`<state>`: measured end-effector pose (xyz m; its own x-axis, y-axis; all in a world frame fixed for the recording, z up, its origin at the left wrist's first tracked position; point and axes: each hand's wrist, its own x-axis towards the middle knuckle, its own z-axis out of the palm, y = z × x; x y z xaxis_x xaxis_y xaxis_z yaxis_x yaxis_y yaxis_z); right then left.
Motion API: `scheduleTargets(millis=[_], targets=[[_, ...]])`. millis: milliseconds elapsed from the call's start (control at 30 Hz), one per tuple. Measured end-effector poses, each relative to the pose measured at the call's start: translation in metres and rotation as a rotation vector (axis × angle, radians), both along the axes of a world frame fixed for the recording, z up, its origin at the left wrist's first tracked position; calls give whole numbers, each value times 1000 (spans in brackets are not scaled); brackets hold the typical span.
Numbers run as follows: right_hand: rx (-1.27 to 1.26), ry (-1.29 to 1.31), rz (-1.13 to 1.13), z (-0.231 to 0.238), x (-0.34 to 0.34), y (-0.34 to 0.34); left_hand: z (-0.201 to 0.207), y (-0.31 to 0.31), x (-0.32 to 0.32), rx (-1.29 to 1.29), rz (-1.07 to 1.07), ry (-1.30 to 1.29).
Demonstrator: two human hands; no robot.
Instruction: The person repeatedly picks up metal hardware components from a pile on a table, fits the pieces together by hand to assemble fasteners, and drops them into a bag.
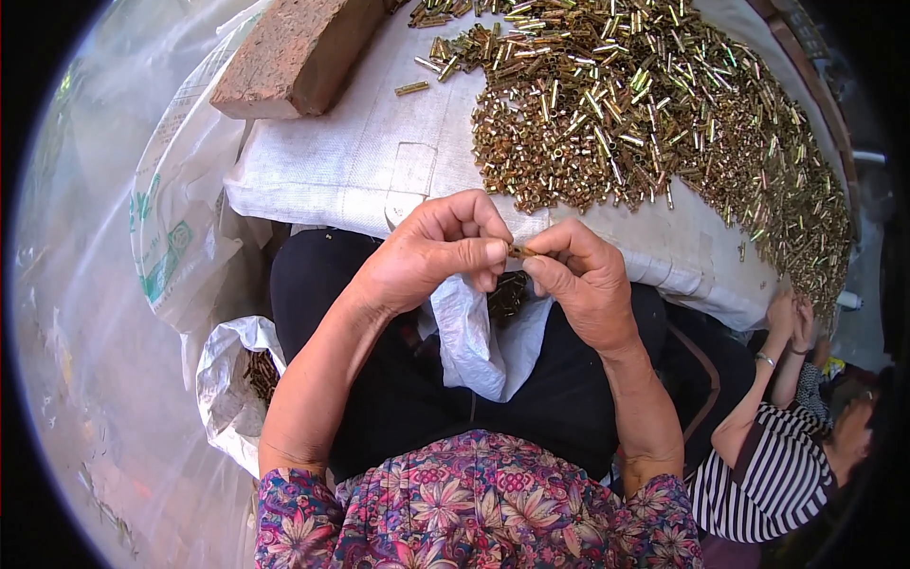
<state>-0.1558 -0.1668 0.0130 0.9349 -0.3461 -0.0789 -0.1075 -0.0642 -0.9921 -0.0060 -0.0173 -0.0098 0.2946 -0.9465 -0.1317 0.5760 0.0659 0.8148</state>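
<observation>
Above my lap, my left hand (438, 245) and my right hand (590, 286) meet fingertip to fingertip. Between them they pinch a small brass-coloured metal piece (518, 251); the fingers cover most of it, so its exact shape cannot be made out. Just below sits a white woven bag (464, 346) in my lap, with dark metal pieces (508, 296) inside. Beyond my hands, a large pile of small brass-coloured metal tubes and short rings (607, 104) spreads over a white woven sheet (351, 161) on the work surface.
A red brick (280, 62) lies at the far left of the surface. Left of my legs stands another white bag (223, 379) holding rusty-brown pieces (260, 375). Clear plastic sheeting (95, 284) covers the left side. At right, a person in a striped top (763, 479) has both hands (791, 321) at the pile's edge.
</observation>
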Motion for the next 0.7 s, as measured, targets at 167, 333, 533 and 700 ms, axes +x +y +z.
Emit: scheduleTargets(millis=[167,333,533,700], targets=[[418,-36,77,5,-8,7,-4,-1,-12,-241,-182,310],[352,-14,69,13,-12,5,-1,2,-9,-207,-197,214],[-199,125,254,24,-6,-35,11,3,25,317,66,-943],[-669,57,-36,8,55,-76,0,-9,41,410,347,-1336]])
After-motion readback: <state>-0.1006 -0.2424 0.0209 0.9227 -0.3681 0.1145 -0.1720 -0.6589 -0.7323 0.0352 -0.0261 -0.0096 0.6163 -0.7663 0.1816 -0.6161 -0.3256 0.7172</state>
